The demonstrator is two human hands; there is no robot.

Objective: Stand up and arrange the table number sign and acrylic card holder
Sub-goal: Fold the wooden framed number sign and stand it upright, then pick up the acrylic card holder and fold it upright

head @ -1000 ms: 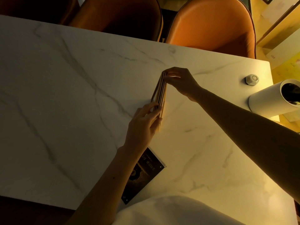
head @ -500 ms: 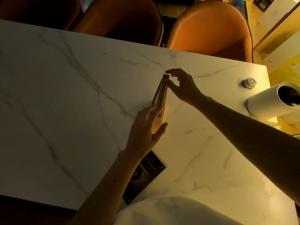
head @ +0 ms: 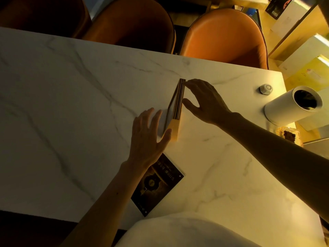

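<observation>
A thin sign in a wooden base (head: 176, 107) stands upright on the marble table (head: 71, 104), seen edge-on from above. My left hand (head: 147, 138) hovers just left of its near end, fingers spread, thumb close to the base. On the sign's right side, my right hand (head: 204, 102) is open, with fingertips near the far top corner; contact is unclear. A flat acrylic card holder with a dark printed card (head: 158, 184) lies on the table near the front edge, partly under my left forearm.
A white cylinder with a dark opening (head: 292, 106) lies on its side at the right edge, next to a small hexagonal white object (head: 266, 89). Orange-brown chairs (head: 226, 36) line the far side. Boxes sit beyond the right edge.
Both hands have let go of the sign and spread open beside it. The sign stays standing on its own. The view shifted slightly downward.
</observation>
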